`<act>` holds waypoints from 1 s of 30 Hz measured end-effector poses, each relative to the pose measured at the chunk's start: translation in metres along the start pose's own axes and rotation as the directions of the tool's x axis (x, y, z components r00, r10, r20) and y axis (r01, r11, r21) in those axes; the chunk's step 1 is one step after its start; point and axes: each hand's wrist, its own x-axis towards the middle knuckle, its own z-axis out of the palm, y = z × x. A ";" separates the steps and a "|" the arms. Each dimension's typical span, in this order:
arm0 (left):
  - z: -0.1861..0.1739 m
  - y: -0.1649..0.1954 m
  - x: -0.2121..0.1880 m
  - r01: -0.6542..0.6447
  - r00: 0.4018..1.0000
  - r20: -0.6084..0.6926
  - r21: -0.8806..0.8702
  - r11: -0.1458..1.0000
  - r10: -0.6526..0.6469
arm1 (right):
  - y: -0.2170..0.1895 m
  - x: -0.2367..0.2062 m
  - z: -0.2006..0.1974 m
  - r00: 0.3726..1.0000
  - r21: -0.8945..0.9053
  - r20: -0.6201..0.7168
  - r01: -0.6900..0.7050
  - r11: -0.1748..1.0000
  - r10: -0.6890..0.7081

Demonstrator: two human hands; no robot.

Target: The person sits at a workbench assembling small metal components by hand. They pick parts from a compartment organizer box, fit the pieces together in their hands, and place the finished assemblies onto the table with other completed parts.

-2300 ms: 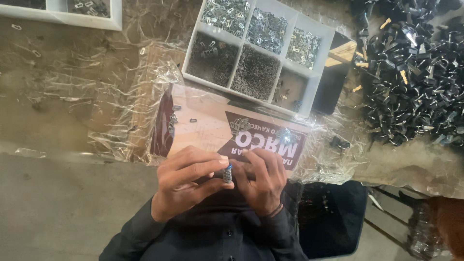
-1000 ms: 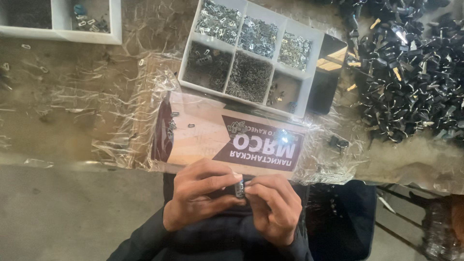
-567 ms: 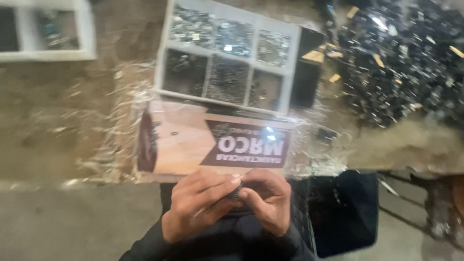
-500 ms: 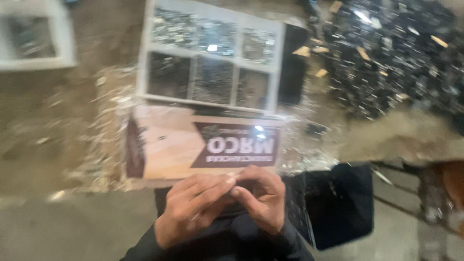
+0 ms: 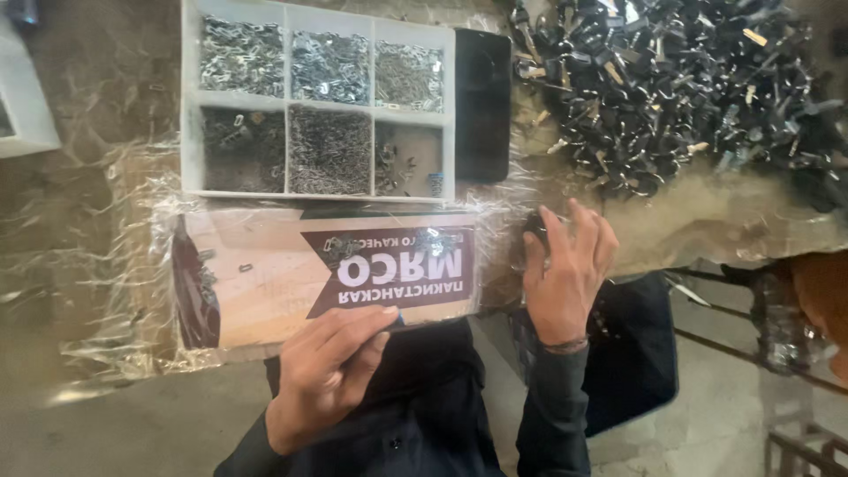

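My left hand (image 5: pixel 329 371) rests at the near edge of a printed cardboard sheet (image 5: pixel 256 274) under clear plastic wrap. Its fingers lie together and curled; whether a small part sits between them is hidden. My right hand (image 5: pixel 565 269) reaches out to the right of the sheet, fingers slightly apart, its fingertips over a small dark piece (image 5: pixel 533 224) on the plastic-covered table. A white compartment tray (image 5: pixel 187 106) with several bins of small metal parts stands just beyond the sheet.
A black phone (image 5: pixel 483 102) lies against the tray's right side. A large heap of black and metal parts (image 5: pixel 680 79) fills the far right of the table. Another white tray's corner (image 5: pixel 25 115) shows at the far left. Metal frame bars (image 5: pixel 768 353) lie on the floor, right.
My hands, which were together working a small metal piece near my chest, have parted. The right hand has reached out to the table on the right; the left stays near the sheet's edge.
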 end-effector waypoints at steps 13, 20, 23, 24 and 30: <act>0.029 0.008 0.016 0.069 0.998 0.009 -0.158 0.985 -0.068 | -0.039 -0.055 -0.013 0.982 0.905 0.153 -0.183 0.385 0.106; 0.019 0.004 0.015 0.063 0.998 0.034 -0.164 0.984 -0.059 | -0.051 -0.029 -0.025 0.984 0.893 0.177 -0.174 0.415 0.031; 0.015 -0.001 0.014 0.030 0.999 0.017 -0.157 0.987 -0.027 | -0.061 -0.027 -0.024 0.993 0.853 0.122 -0.105 0.511 0.001; 0.013 -0.003 0.014 0.022 1.000 0.017 -0.170 0.985 -0.020 | -0.066 -0.028 -0.024 0.994 0.848 0.110 -0.095 0.521 0.001; 0.003 -0.008 0.005 0.030 0.998 -0.048 -0.187 0.982 -0.039 | -0.099 -0.032 -0.015 0.982 0.899 0.190 -0.170 0.403 -0.010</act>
